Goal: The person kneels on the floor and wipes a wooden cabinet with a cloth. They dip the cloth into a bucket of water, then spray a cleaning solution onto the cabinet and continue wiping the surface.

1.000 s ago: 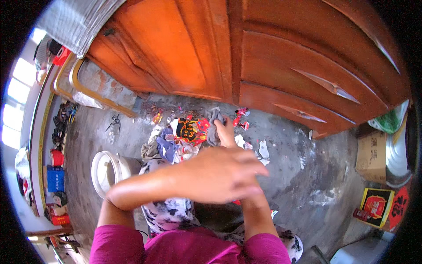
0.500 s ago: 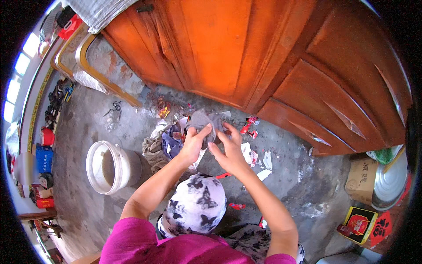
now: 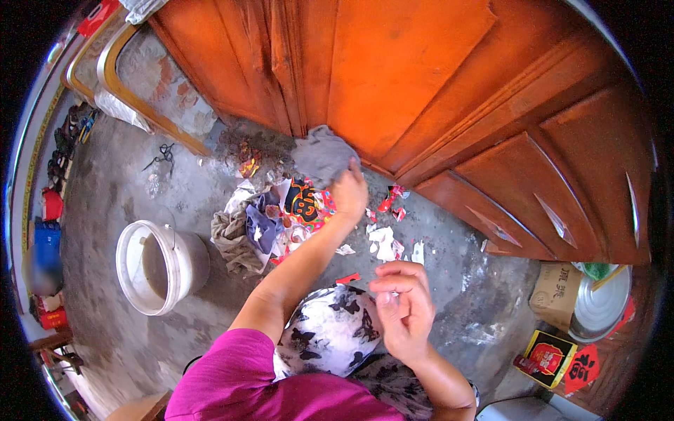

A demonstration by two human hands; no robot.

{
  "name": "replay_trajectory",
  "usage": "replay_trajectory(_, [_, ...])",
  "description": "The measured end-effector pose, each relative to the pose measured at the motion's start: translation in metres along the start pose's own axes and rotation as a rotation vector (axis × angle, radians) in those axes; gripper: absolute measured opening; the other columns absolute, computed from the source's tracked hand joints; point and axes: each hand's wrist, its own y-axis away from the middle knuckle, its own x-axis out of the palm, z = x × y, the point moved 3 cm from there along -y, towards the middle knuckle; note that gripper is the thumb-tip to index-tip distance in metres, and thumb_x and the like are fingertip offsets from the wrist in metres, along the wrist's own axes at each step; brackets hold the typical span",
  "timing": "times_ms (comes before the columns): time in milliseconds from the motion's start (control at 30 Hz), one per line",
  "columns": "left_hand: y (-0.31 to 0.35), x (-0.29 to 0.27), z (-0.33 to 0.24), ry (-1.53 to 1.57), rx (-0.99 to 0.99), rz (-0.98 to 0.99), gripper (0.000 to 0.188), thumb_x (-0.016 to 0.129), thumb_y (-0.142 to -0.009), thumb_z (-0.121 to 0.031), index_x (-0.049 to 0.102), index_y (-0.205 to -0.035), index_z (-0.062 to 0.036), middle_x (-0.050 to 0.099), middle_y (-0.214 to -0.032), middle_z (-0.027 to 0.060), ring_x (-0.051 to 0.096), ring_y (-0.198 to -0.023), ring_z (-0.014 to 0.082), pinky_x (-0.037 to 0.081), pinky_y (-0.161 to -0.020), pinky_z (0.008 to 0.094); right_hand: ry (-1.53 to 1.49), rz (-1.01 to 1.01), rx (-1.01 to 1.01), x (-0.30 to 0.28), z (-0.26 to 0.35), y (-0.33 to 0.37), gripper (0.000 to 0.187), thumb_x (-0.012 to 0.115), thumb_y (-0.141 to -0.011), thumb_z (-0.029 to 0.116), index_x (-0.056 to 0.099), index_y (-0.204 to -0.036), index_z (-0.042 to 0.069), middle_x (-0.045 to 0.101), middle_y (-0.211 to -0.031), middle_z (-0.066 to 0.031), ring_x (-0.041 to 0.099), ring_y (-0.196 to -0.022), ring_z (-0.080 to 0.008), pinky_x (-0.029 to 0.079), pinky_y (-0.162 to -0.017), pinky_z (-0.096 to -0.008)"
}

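Note:
A grey cloth (image 3: 321,153) is spread at the foot of the orange-brown wooden cabinet (image 3: 400,77). My left hand (image 3: 349,193) is on its near right edge, fingers closed on the fabric and partly hidden. Close to my knee, my right hand (image 3: 407,309) is raised with loosely bent fingers apart, and I make out nothing held in it. Just left of my left hand lies a crumpled red, black and yellow printed paper (image 3: 300,200). Beside that are a blue-purple cloth (image 3: 264,224) and a brownish-grey cloth (image 3: 233,237) in a heap.
A white bucket (image 3: 151,298) stands left of the heap. Torn red and white paper scraps (image 3: 382,242) litter the concrete floor. Black scissors (image 3: 163,158) lie near a metal-and-wood chair frame (image 3: 133,98). At the right are a cardboard box (image 3: 552,298) and a round metal lid (image 3: 598,309).
My left hand has carried the grey cloth forward, down to the cabinet's base. My right hand has let go of it and drawn back toward my knee. The view has shifted slightly.

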Motion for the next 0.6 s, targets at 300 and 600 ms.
replay_trajectory(300, [0.071, 0.020, -0.010, 0.498, 0.503, 0.405, 0.028, 0.065, -0.091, -0.013, 0.063, -0.117, -0.0011, 0.061, -0.127, 0.0281, 0.060, -0.115, 0.0432, 0.048, -0.097, 0.0501, -0.371, -0.136, 0.359, -0.007, -0.047, -0.010, 0.014, 0.059, -0.105, 0.012, 0.063, -0.115, 0.002, 0.061, -0.110, -0.0036, 0.057, -0.090, -0.0091, 0.050, -0.083, -0.0279])
replay_trajectory(600, [-0.027, -0.081, 0.010, 0.395, -0.049, -0.014, 0.067, 0.053, -0.107, -0.037, 0.060, -0.059, 0.0110, 0.058, -0.054, 0.0292, 0.061, -0.048, 0.0405, 0.044, -0.054, 0.0544, -0.097, -0.202, 0.374, -0.011, -0.078, 0.001, 0.031, 0.059, -0.106, 0.025, 0.060, -0.129, 0.003, 0.060, -0.126, -0.0052, 0.055, -0.108, -0.0128, 0.046, -0.090, -0.0314])
